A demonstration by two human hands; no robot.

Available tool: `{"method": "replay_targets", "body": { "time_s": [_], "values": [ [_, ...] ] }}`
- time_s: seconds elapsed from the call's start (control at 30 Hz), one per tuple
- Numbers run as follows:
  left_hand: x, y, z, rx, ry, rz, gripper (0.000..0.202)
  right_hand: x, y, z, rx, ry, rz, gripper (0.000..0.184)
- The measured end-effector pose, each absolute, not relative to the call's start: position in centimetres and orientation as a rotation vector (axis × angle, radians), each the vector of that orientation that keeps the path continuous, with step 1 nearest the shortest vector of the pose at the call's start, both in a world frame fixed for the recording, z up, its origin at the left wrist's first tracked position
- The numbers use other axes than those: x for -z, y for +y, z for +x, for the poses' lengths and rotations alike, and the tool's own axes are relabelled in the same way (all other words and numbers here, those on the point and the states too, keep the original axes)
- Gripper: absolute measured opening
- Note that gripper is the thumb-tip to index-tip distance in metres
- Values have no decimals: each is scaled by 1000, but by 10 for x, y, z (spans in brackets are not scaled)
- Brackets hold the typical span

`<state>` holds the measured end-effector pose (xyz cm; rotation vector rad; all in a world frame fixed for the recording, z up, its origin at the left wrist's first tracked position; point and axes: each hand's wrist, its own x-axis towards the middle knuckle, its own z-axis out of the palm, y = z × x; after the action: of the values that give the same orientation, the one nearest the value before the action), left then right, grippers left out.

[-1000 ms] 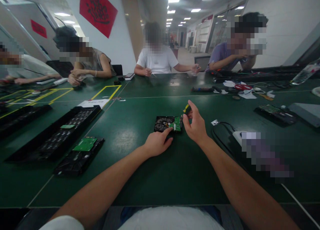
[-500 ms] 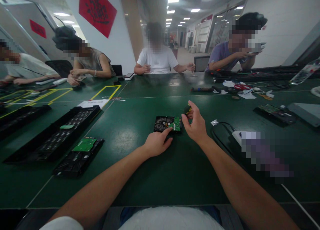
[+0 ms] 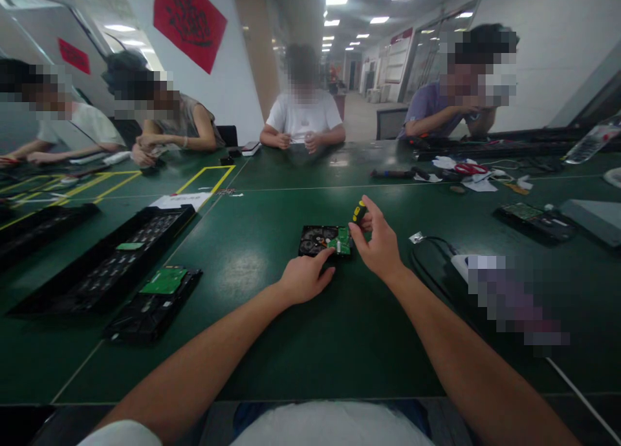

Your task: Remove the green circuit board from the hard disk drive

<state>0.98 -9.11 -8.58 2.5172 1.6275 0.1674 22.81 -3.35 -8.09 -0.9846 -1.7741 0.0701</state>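
A black hard drive (image 3: 317, 239) with a small green circuit board (image 3: 341, 242) on its right end lies on the green table (image 3: 272, 342) in front of me. My left hand (image 3: 303, 278) rests against the drive's near edge, fingers curled and thumb touching it. My right hand (image 3: 381, 242) is closed round a small screwdriver with a black and yellow handle (image 3: 359, 211), held upright over the drive's right end beside the green board.
Long black trays (image 3: 104, 258) with green boards lie at the left. A black cable (image 3: 427, 255) and a white block sit to the right. Tools, scissors and paper lie at the far right. Several people sit round the far side of the table.
My right hand has turned the screwdriver slightly, so its yellow and black handle now shows more above my fingers. The person in white opposite has brought both hands together. My left hand stays put.
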Motion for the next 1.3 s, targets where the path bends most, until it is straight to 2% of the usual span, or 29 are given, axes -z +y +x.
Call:
{"method": "replay_targets", "body": {
  "time_s": [0.23,0.67,1.3],
  "values": [
    [85,-91,9,-179,1620,2521,59,86,-31,228,-134,-1734,-999,79],
    [88,-90,8,-206,1614,2523,59,82,-33,229,-59,-1759,-1000,68],
    [87,-90,8,-202,1606,2528,59,84,-31,228,-86,-1682,-1020,72]
  ]
}}
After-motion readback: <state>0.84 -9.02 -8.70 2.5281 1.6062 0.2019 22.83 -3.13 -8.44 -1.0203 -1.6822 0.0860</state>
